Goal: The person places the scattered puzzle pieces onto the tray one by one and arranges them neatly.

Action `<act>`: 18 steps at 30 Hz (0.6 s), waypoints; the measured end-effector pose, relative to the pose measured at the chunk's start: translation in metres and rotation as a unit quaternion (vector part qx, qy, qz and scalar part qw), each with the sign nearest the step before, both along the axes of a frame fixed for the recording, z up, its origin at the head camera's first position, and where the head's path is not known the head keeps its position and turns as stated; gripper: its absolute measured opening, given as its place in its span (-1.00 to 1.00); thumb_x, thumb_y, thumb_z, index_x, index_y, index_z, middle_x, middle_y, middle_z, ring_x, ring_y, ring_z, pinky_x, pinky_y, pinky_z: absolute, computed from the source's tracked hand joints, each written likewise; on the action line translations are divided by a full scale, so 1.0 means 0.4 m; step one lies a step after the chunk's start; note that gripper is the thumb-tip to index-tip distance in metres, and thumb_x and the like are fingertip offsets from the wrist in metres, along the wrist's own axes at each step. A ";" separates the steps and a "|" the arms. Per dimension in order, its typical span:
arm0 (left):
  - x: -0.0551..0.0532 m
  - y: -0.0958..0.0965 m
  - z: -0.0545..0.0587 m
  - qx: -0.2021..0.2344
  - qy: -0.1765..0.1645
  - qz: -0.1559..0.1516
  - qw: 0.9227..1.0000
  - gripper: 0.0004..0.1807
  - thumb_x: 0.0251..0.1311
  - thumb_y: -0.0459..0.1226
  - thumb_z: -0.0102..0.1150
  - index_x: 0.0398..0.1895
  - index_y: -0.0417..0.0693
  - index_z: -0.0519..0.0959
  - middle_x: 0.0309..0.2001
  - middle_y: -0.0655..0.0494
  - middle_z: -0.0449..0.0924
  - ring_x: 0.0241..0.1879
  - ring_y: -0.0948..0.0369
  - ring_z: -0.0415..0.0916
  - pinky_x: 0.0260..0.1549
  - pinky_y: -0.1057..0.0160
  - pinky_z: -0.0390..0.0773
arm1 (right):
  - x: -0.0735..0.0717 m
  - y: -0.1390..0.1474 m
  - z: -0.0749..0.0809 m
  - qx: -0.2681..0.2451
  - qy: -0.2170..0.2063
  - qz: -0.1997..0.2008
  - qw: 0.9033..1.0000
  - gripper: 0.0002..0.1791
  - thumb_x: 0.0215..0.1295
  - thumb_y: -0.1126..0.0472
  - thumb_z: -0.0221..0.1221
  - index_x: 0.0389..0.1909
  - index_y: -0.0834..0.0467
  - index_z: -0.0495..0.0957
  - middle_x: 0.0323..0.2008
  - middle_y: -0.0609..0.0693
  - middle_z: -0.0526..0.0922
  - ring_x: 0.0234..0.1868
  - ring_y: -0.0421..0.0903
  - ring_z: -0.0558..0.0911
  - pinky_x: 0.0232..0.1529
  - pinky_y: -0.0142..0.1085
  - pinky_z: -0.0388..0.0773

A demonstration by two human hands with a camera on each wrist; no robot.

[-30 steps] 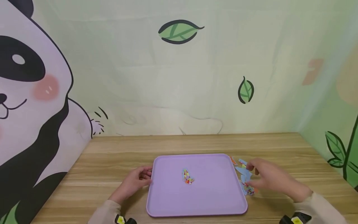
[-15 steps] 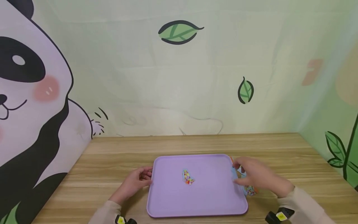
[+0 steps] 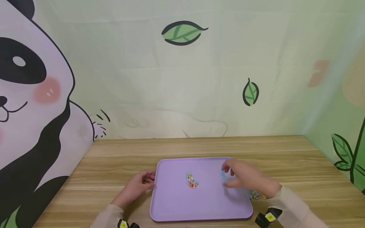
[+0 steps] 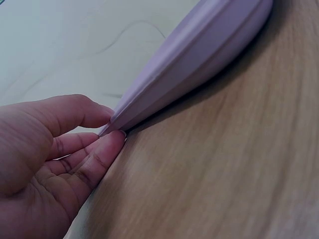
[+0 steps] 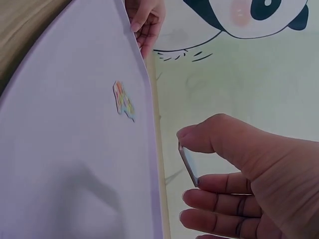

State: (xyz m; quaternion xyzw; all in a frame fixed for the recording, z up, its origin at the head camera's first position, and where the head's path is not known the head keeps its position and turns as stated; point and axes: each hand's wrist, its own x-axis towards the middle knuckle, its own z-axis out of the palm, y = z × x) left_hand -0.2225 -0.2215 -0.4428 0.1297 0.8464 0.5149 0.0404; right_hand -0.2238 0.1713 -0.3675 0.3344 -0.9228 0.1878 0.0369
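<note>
A lilac tray (image 3: 199, 205) lies on the wooden table. My left hand (image 3: 139, 184) holds its left edge, and the left wrist view has thumb and fingertips pinching the rim (image 4: 164, 89). One multicoloured jigsaw piece (image 3: 191, 180) lies near the middle of the tray. Over the tray's right part, my right hand (image 3: 245, 177) pinches a flat, light blue jigsaw piece (image 5: 189, 165) between thumb and index finger. That piece is seen nearly edge-on in the right wrist view, above the tray surface, and its front is largely hidden.
More colourful jigsaw pieces (image 3: 253, 194) lie on the wooden table (image 3: 285, 152) just right of the tray, partly covered by my right forearm. Behind the table stands a pale green wall (image 3: 137, 79) with printed leaves and a panda.
My right hand has picked up a light blue jigsaw piece from the pile right of the tray and carried it left over the tray. The left hand stays at the rim.
</note>
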 end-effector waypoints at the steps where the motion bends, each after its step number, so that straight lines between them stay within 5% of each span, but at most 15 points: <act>1: 0.000 0.000 -0.001 0.001 0.000 0.000 1.000 -0.44 0.08 -0.46 0.25 0.18 -0.49 0.38 -0.11 -0.25 0.57 -0.19 0.14 0.51 -0.26 0.45 0.55 | 0.000 -0.007 -0.001 -0.005 -0.002 0.004 1.000 -0.58 -0.07 0.05 0.40 -0.23 0.18 0.53 -0.34 -0.08 0.61 -0.36 -0.16 0.58 -0.38 -0.45 0.50; 18: -0.004 -0.001 -0.006 0.002 0.008 0.000 1.000 -0.46 0.08 -0.47 0.25 0.16 -0.50 0.39 -0.11 -0.27 0.57 -0.19 0.15 0.52 -0.25 0.45 0.56 | -0.003 -0.127 -0.008 -0.021 -0.004 0.042 0.999 -0.58 -0.08 0.08 0.39 -0.22 0.19 0.53 -0.32 -0.03 0.62 -0.35 -0.18 0.57 -0.31 -0.47 0.50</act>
